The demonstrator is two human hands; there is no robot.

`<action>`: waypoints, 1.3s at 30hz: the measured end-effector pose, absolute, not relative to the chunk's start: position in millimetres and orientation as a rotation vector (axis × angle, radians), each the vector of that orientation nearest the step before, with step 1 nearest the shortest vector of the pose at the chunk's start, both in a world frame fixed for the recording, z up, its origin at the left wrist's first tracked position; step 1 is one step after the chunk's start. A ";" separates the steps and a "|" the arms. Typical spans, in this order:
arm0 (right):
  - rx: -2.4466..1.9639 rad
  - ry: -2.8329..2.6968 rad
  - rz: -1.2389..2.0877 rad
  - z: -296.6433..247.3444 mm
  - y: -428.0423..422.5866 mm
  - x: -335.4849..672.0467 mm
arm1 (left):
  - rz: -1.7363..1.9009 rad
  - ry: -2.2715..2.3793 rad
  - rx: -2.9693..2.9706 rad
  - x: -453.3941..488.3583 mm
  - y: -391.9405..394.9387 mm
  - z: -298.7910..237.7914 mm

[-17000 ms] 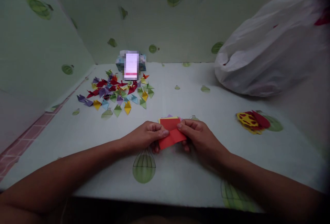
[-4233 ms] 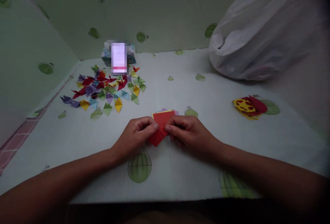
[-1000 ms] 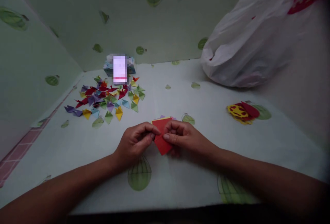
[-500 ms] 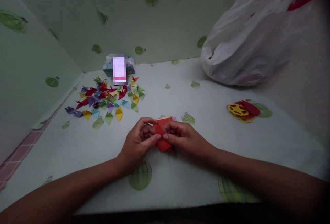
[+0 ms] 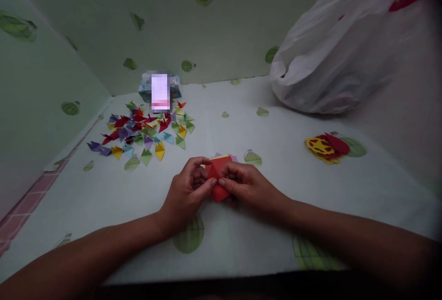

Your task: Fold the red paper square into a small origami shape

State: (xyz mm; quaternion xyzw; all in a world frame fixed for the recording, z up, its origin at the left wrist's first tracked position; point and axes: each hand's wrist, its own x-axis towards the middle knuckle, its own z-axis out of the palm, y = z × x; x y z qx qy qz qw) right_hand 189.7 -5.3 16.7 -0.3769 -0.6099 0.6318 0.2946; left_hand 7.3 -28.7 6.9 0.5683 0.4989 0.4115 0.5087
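Observation:
Between my two hands is a piece of red origami paper [image 5: 213, 171], partly folded, with a pointed tip facing away from me. My left hand [image 5: 194, 181] pinches its left side between thumb and fingers. From the right, my right hand [image 5: 241, 180] grips it the same way, and the two thumb tips almost meet on the paper. Underneath lies a small stack of coloured paper sheets [image 5: 226, 158], with red on top and yellow and purple edges showing. My fingers hide much of the folded piece.
Many folded paper cranes [image 5: 145, 129] lie scattered at the left back. Behind them a lit phone [image 5: 160, 90] leans against a box [image 5: 177, 86]. A white plastic bag [image 5: 321, 70] stands at the back right, with red and yellow paper cut-outs [image 5: 324, 147] in front of it.
Both hands stay on the red paper, thumbs shifting only slightly. The whole view has moved a tiny bit.

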 end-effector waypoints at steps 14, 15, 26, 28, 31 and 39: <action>-1.026 -1.633 1.641 15.4 -5.5 189.6 | 0.876 1.259 1.306 8.3 -25.3 11.8; -1.024 -1.630 1.648 15.2 -5.4 189.6 | 0.880 1.248 1.292 8.4 -25.3 12.7; -1.005 -1.703 1.598 18.6 -4.8 190.7 | 0.819 1.070 1.088 6.9 -25.8 14.2; -1.014 -1.692 1.617 19.0 -5.5 190.3 | 0.830 1.039 1.085 6.5 -25.8 12.9; -1.017 -1.674 1.693 18.7 -6.6 189.9 | 0.874 1.045 1.094 6.3 -25.1 12.4; -0.959 -1.588 1.902 17.8 -9.1 188.5 | 0.877 1.173 1.259 7.9 -25.6 17.9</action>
